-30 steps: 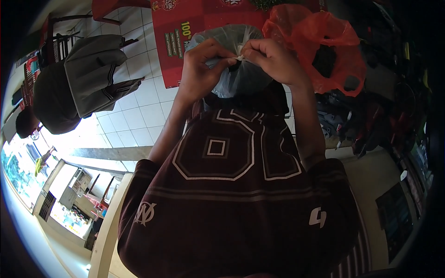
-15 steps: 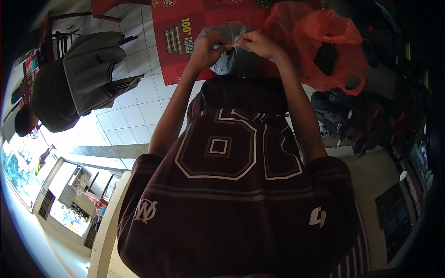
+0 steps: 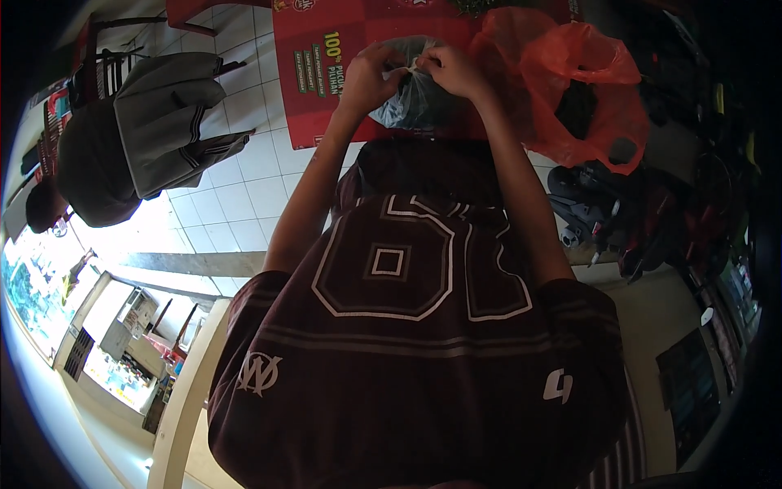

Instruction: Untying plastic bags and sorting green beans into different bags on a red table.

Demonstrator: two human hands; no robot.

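A clear plastic bag [image 3: 415, 110], bulging with something dark, stands on the red table [image 3: 303, 114]. Its top is gathered into a twisted, pale neck between my hands. My left hand [image 3: 371, 80] pinches one side of this neck between thumb and fingers. From the other side my right hand [image 3: 450, 72] grips the neck, its fingers curled and its fingertips close to the left ones. Whether the neck is knotted or tied with a band is too small to tell. What fills the bag shows only as a dark mass through the plastic.
Right of my right hand, an orange-red plastic bag [image 3: 599, 61] lies with dark green contents [image 3: 577, 107]. Some green leaves [image 3: 472, 6] lie at the table's far edge. On the left, another person [image 3: 98, 163] is by the white tiled floor [image 3: 236, 204]. Motorbikes [image 3: 652, 220] stand at right.
Both hands have shifted slightly at the bag's neck, and the left fingers have spread a little. The bag stays in place on the table.
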